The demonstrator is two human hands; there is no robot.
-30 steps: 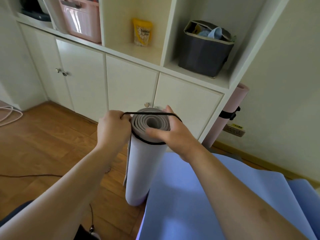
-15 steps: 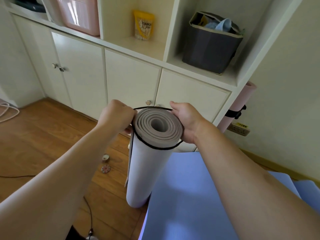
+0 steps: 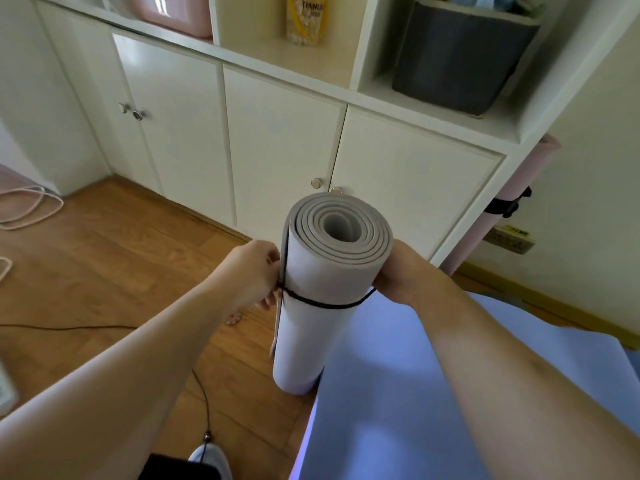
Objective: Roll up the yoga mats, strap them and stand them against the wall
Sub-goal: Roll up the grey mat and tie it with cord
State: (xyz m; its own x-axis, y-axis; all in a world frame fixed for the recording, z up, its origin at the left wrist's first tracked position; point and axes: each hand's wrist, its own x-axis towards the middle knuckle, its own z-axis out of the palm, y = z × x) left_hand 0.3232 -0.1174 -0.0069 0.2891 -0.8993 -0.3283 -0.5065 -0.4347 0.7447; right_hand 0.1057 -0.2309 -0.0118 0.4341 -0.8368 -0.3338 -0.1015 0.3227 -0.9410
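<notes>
The right hand's (image 3: 398,271) fingers lie hidden behind the rolled grey mat (image 3: 329,289), as does the far run of the black strap (image 3: 325,304). The pink mat (image 3: 512,202) stands half behind the cabinet's side. The pink bin (image 3: 173,15) and grey basket (image 3: 460,60) are cropped at the top edge (contents unclear).

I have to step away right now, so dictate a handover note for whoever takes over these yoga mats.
Left hand: pinching the thin black elastic strap at the roll's left side.
Right hand: gripping the roll's right side at the strap.
Rolled grey foam yoga mat: upright on the wooden floor, strap around it below its top.
Done: the rolled pink mat, strapped, leans by the cabinet.
Left: seat the strap, stand this roll at the wall, then roll the flat blue mat.
</notes>
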